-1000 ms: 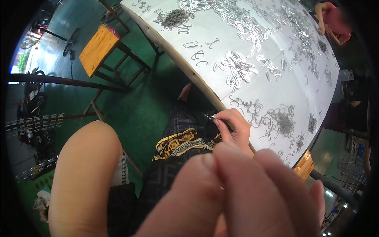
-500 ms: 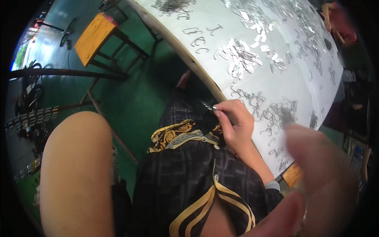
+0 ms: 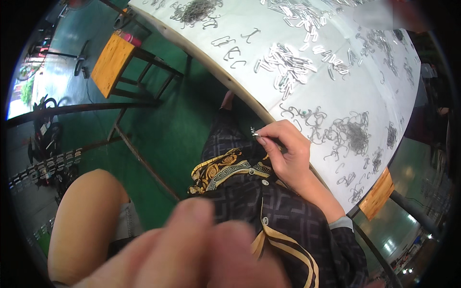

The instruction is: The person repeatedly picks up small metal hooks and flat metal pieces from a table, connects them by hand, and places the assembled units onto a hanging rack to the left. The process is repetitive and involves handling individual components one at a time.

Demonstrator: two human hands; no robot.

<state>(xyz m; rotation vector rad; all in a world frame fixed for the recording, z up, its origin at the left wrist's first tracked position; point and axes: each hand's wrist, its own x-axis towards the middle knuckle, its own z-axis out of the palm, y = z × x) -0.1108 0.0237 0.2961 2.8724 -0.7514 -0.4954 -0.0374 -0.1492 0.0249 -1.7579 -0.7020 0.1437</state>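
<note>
My right hand is closed in a pinch beside the white table's near edge. Between thumb and forefinger is a small shiny metal piece with several short prongs; its exact kind is too small to make out. Large and blurred, my left hand is close in front of the view at the bottom, its fingers smeared and apart from the table. The bare left arm bends upward at the lower left. Curved wire pieces lie in a tangled pile to the right of my right hand.
The white table also bears a heap of flat shiny metal loops and another dark wire pile. A wooden stool stands at the left, another stool at the right. A metal bar crosses the left.
My blurred left hand has moved from the lower right to the bottom middle. The view has shifted slightly; my right hand still pinches the metal piece. A blurred pale shape now shows at the upper right.
</note>
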